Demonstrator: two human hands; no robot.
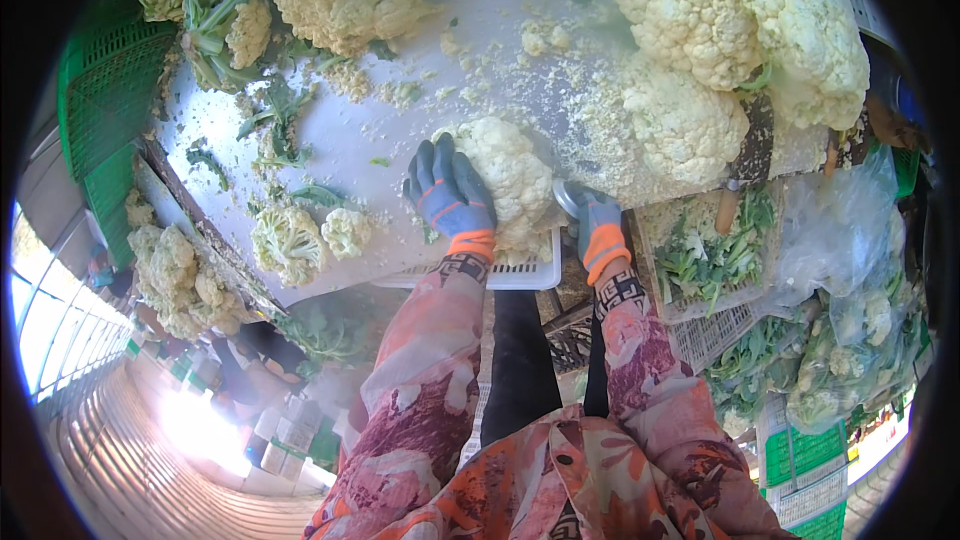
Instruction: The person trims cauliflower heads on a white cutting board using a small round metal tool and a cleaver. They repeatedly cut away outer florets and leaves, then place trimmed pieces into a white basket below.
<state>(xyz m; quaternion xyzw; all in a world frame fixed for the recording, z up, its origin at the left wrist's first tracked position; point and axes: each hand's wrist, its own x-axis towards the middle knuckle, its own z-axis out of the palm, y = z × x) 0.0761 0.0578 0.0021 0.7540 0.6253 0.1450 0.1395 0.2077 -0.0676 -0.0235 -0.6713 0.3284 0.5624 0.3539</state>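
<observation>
A pale cauliflower head [506, 169] sits at the table's near edge, partly over a white plastic basket [556, 270]. My left hand [450, 191], in a blue-grey and orange glove, lies against its left side with the fingers spread over it, steadying it. Close on its right side, my gloved right hand [596, 217] grips a curved, shiny metal tool [564, 199]. The fingers hide most of that tool, so its full shape cannot be made out. Small cauliflower pieces [289, 240] lie on the table to the left.
Crumbs and leaf scraps litter the metal-looking table [352, 157]. Large cauliflower heads [690, 120] are heaped at right, beside a wooden-handled knife [726, 211]. A crate of leaf trimmings [712, 255] and plastic bags [832, 240] stand right; green crates [112, 105] stand left.
</observation>
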